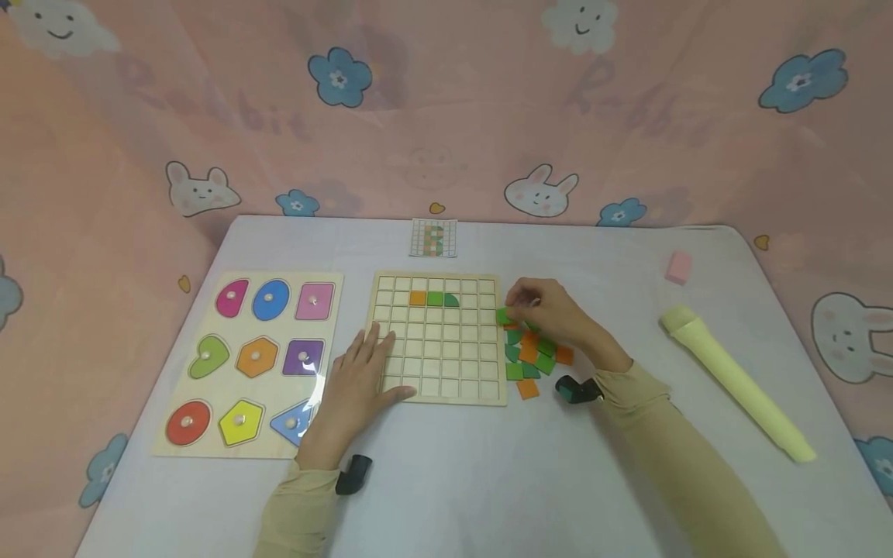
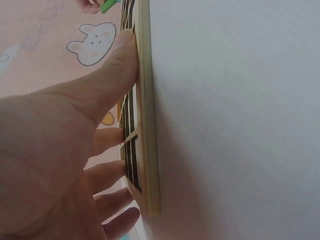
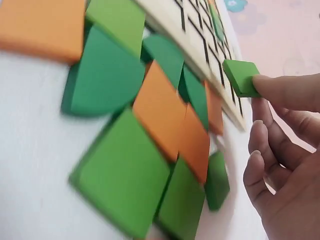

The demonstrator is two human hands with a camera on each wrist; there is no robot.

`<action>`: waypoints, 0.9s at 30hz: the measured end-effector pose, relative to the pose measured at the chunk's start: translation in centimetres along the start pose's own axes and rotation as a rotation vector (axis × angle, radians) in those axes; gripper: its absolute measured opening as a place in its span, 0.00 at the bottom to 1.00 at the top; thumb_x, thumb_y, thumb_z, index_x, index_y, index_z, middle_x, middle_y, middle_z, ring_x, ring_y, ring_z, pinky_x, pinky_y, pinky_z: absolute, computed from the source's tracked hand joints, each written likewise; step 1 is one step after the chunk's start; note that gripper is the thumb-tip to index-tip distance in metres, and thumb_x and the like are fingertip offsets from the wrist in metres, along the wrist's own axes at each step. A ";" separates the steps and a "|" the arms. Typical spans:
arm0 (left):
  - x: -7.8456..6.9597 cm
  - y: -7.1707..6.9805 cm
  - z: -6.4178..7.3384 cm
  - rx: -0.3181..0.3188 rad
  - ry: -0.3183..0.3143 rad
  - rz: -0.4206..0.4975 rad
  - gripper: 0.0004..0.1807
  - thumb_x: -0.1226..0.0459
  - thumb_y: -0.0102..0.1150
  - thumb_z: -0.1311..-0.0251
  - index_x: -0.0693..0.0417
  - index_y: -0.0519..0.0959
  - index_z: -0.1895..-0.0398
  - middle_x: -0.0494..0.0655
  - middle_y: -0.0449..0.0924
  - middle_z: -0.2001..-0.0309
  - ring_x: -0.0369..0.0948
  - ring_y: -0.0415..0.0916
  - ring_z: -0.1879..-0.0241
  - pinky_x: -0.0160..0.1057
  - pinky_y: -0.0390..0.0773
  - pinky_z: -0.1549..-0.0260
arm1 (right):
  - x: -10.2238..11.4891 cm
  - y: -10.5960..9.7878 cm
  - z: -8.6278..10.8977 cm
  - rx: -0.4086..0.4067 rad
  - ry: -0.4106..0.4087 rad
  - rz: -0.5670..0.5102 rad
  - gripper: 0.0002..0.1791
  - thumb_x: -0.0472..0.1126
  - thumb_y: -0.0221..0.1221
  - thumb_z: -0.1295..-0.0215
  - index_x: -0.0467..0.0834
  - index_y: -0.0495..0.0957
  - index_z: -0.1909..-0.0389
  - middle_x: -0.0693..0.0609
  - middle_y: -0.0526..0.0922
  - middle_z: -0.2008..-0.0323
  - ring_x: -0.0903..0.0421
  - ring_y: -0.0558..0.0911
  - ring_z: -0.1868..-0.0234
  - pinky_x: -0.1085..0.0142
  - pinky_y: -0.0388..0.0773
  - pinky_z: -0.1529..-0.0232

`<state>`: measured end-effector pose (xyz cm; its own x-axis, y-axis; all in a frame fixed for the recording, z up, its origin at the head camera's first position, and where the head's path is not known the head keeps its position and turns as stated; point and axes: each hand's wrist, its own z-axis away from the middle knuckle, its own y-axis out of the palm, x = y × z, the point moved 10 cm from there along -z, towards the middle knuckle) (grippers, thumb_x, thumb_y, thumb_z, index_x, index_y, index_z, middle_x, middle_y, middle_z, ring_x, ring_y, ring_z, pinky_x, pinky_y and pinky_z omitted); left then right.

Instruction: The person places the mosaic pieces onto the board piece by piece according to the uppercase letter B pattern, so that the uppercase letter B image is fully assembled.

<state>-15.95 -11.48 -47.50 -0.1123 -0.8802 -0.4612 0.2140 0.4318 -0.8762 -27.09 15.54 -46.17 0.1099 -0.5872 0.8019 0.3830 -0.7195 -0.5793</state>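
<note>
A light green square tile point(image 3: 241, 77) is pinched between the thumb and fingers of my right hand point(image 1: 551, 310), raised beside the right edge of the wooden grid board point(image 1: 441, 349). My left hand point(image 1: 356, 384) rests on the board's left side, fingers spread and straight, thumb along the near edge. In one row near the top of the grid sit an orange square point(image 1: 417, 298), a light green square point(image 1: 435, 299) and a dark green quarter-round piece point(image 1: 451, 300). Below my right hand lies a loose pile of orange point(image 3: 157, 107), light green point(image 3: 122, 172) and dark green point(image 3: 105, 75) tiles.
To the left lies a wooden shape puzzle point(image 1: 268, 329) with several knobbed pieces. A small printed pattern card point(image 1: 433, 238) is behind the grid board. At the right are a pink block point(image 1: 678, 267) and a long pale yellow stick point(image 1: 739, 384). Patterned pink cloth point(image 1: 432, 108) hangs behind the white table.
</note>
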 end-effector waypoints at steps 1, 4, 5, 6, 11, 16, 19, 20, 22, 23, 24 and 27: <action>0.0 0.0 0.0 0.000 0.000 -0.001 0.52 0.46 0.74 0.38 0.57 0.61 0.17 0.60 0.48 0.14 0.61 0.45 0.15 0.68 0.58 0.22 | 0.3 0.2 -0.2 -0.003 0.000 -0.017 0.06 0.35 0.62 0.26 0.38 0.82 0.54 0.43 0.83 0.58 0.49 0.77 0.54 0.60 0.74 0.50; 0.0 0.0 0.0 -0.002 0.002 0.000 0.52 0.46 0.73 0.38 0.57 0.61 0.17 0.60 0.48 0.14 0.61 0.45 0.15 0.68 0.58 0.22 | 1.2 1.0 -0.8 -0.017 -0.021 -0.051 0.07 0.36 0.62 0.26 0.38 0.83 0.53 0.43 0.85 0.57 0.49 0.79 0.54 0.60 0.75 0.49; 0.0 0.0 0.0 -0.003 0.003 0.000 0.52 0.46 0.73 0.38 0.57 0.61 0.17 0.60 0.48 0.14 0.61 0.45 0.15 0.68 0.58 0.22 | 1.6 1.4 -1.0 -0.018 -0.030 -0.060 0.07 0.36 0.62 0.27 0.37 0.84 0.53 0.43 0.85 0.57 0.49 0.79 0.55 0.61 0.76 0.49; 0.0 0.0 0.0 -0.003 0.004 0.000 0.51 0.46 0.73 0.38 0.56 0.61 0.17 0.60 0.48 0.14 0.61 0.45 0.15 0.68 0.58 0.22 | 1.9 1.8 -1.1 -0.019 -0.038 -0.068 0.08 0.36 0.62 0.27 0.37 0.84 0.53 0.43 0.85 0.57 0.50 0.80 0.55 0.61 0.76 0.50; 0.1 0.2 0.0 0.003 0.000 0.002 0.51 0.45 0.73 0.37 0.55 0.61 0.17 0.59 0.48 0.14 0.61 0.45 0.15 0.68 0.58 0.22 | 3.4 4.0 -2.1 -0.023 -0.082 -0.091 0.07 0.36 0.65 0.27 0.38 0.86 0.55 0.45 0.86 0.60 0.53 0.81 0.60 0.64 0.77 0.56; 0.0 0.1 -0.1 0.004 -0.003 0.002 0.51 0.45 0.72 0.37 0.55 0.61 0.17 0.59 0.48 0.14 0.61 0.45 0.15 0.68 0.58 0.22 | 4.9 5.9 -2.9 -0.044 -0.109 -0.099 0.05 0.37 0.68 0.29 0.39 0.88 0.60 0.46 0.88 0.63 0.56 0.82 0.64 0.67 0.78 0.60; -0.1 -0.1 0.0 -0.003 0.003 -0.006 0.51 0.45 0.73 0.37 0.56 0.61 0.17 0.60 0.48 0.14 0.61 0.46 0.15 0.68 0.58 0.22 | 5.7 6.7 -3.3 -0.060 -0.124 -0.099 0.03 0.37 0.69 0.30 0.40 0.89 0.62 0.47 0.88 0.65 0.57 0.81 0.66 0.69 0.76 0.63; -0.1 -0.1 0.0 -0.006 0.005 -0.007 0.51 0.45 0.73 0.38 0.56 0.61 0.17 0.60 0.49 0.14 0.61 0.46 0.15 0.68 0.58 0.22 | 6.0 6.9 -3.4 -0.067 -0.132 -0.098 0.03 0.36 0.69 0.31 0.40 0.89 0.63 0.47 0.88 0.66 0.57 0.80 0.66 0.69 0.76 0.63; -0.1 -0.1 0.0 0.001 0.000 -0.011 0.52 0.45 0.73 0.38 0.55 0.60 0.16 0.60 0.48 0.14 0.61 0.45 0.15 0.68 0.58 0.22 | 6.4 7.4 -3.6 -0.075 -0.138 -0.096 0.03 0.35 0.70 0.32 0.40 0.89 0.65 0.47 0.88 0.67 0.57 0.79 0.67 0.70 0.75 0.63; 0.0 0.0 0.0 0.001 0.000 -0.014 0.52 0.45 0.73 0.38 0.55 0.60 0.16 0.60 0.48 0.14 0.61 0.45 0.15 0.68 0.58 0.22 | 6.6 7.7 -3.8 -0.075 -0.139 -0.095 0.03 0.35 0.70 0.32 0.40 0.89 0.66 0.48 0.88 0.68 0.57 0.78 0.68 0.70 0.75 0.64; 0.0 0.0 0.0 0.002 -0.001 -0.014 0.52 0.45 0.73 0.38 0.55 0.60 0.16 0.60 0.48 0.14 0.61 0.45 0.15 0.68 0.58 0.22 | 6.8 7.8 -3.9 -0.079 -0.142 -0.086 0.03 0.35 0.70 0.32 0.40 0.89 0.66 0.48 0.88 0.68 0.58 0.77 0.68 0.70 0.74 0.64; 0.1 0.1 0.0 0.016 -0.009 -0.017 0.52 0.45 0.72 0.38 0.54 0.59 0.16 0.59 0.46 0.14 0.61 0.44 0.15 0.68 0.57 0.22 | 7.2 8.4 -4.3 -0.084 -0.141 -0.061 0.04 0.36 0.70 0.31 0.40 0.88 0.66 0.48 0.87 0.68 0.58 0.76 0.68 0.70 0.73 0.64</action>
<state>-15.92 -11.52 -47.58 -0.1071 -0.8890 -0.4451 0.2277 0.4138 -0.8814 -27.04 3.64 -45.88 0.2185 -0.4880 0.8450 0.3152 -0.7843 -0.5344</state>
